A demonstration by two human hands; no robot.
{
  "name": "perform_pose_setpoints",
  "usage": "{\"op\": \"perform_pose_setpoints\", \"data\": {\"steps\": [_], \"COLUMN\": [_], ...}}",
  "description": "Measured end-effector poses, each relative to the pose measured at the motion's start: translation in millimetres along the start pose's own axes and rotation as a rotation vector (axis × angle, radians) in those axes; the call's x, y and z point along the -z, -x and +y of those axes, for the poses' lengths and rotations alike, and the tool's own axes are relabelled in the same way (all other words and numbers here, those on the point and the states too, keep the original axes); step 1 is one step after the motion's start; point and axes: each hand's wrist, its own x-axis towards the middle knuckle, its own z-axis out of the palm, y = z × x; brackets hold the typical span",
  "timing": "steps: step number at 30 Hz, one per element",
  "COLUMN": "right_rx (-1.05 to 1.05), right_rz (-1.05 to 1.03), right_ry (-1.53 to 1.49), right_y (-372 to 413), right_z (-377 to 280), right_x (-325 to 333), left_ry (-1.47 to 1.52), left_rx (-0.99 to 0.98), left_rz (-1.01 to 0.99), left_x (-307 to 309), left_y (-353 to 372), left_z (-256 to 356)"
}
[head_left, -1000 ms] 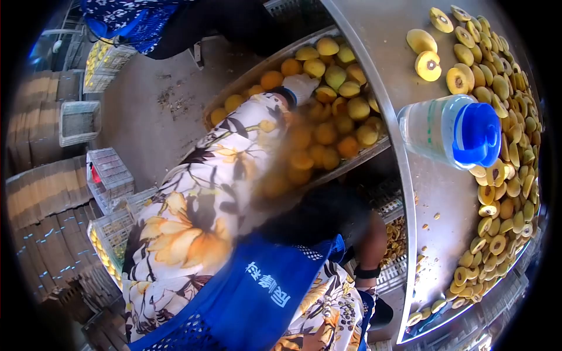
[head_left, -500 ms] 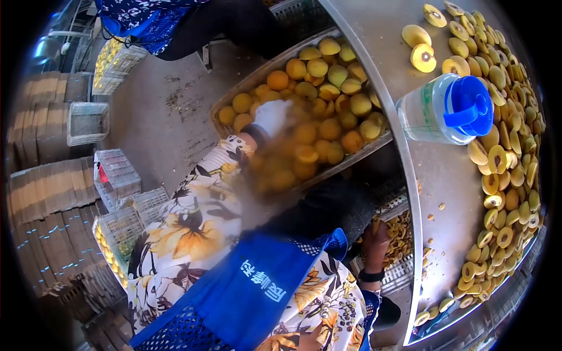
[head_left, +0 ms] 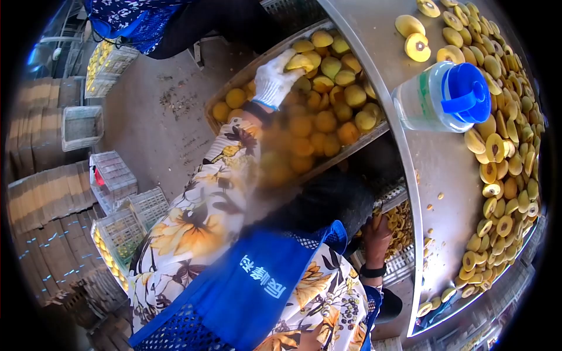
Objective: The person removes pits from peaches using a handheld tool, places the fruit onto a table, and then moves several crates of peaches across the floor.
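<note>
My left hand (head_left: 273, 79), in a white knitted glove, is closed round a yellow peach (head_left: 300, 62) at the far side of a long crate (head_left: 231, 89). Whole yellow and orange peaches (head_left: 325, 121) fill that crate, some blurred by a smear in the view. Low on the right, my bare right hand (head_left: 377, 235), with a black band at the wrist, is curled beside the table edge. It hangs above a crate of small brownish-yellow pieces (head_left: 400, 229). Its fingers are partly hidden, and what they hold I cannot make out.
On the metal table (head_left: 442, 161) lie many halved peaches (head_left: 504, 175) and a clear jug with a blue lid (head_left: 462, 96). Plastic crates (head_left: 114, 181) and stacked cardboard (head_left: 52, 193) stand to the left. Another person's dark-clad leg (head_left: 213, 26) is at the top.
My left hand has moved up and slightly right across the crate and now has a peach in its fingers. My right hand has stayed nearly in place. The view has shifted slightly.
</note>
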Motion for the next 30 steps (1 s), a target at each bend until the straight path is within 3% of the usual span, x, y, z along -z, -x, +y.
{"op": "perform_pose_setpoints", "data": {"steps": [2, 5, 6, 7, 9, 12, 16, 19, 22, 25, 27, 30], "right_rx": [-0.001, -0.005, -0.022, -0.037, 0.009, -0.013, -0.035, 0.049, 0.065, -0.083, -0.068, -0.046], "right_rz": [-0.010, 0.026, 0.033, 0.044, 0.019, -0.001, -0.016, 0.084, 0.069, -0.017, -0.040, -0.032], "right_ry": [0.005, -0.069, -0.071, -0.072, -0.109, -0.097, -0.046, -0.059, 0.043, -0.022, -0.025, -0.002], "right_y": [0.0, -7.5, -7.7, -7.7, -7.7, -4.3, -1.3, -4.2, -0.4, 9.5, 9.4, 6.2], "right_z": [-2.0, -11.3, -11.8, -11.9, -10.3, -11.9, -9.4, -19.1, -15.4, -3.2, -3.5, -11.5], "right_x": [1.3, 3.7, 0.8, -1.7, -6.2, -3.3, -2.2, 1.6, -1.3, -6.4, -5.0, 4.6], "left_ry": [0.052, 0.019, -0.254, -0.355, -0.622, -0.406, -0.427, -0.460, -0.310, -0.075, 0.000, -0.144], "left_rx": [-0.124, -0.221, -0.277, -0.211, -0.346, -0.120, 0.208, 0.074, 0.135, 0.085, 0.035, -0.082], "left_rz": [0.088, 0.058, -0.020, -0.269, -0.576, -0.767, -0.968, -0.866, -0.778, -0.526, -0.555, -0.542], "left_x": [6.8, 15.5, 8.3, 8.1, -12.2, -6.6, -4.4, -35.9, -35.1, -50.6, -72.8, -92.3], "left_y": [2.3, 19.0, 31.2, 38.3, 63.5, 59.3, 25.6, 36.6, 23.5, 18.2, 25.2, 37.2], "left_z": [-3.2, -1.0, -11.4, -5.1, -15.4, -2.6, 28.6, 8.3, 19.7, 24.5, 13.6, 11.2]}}
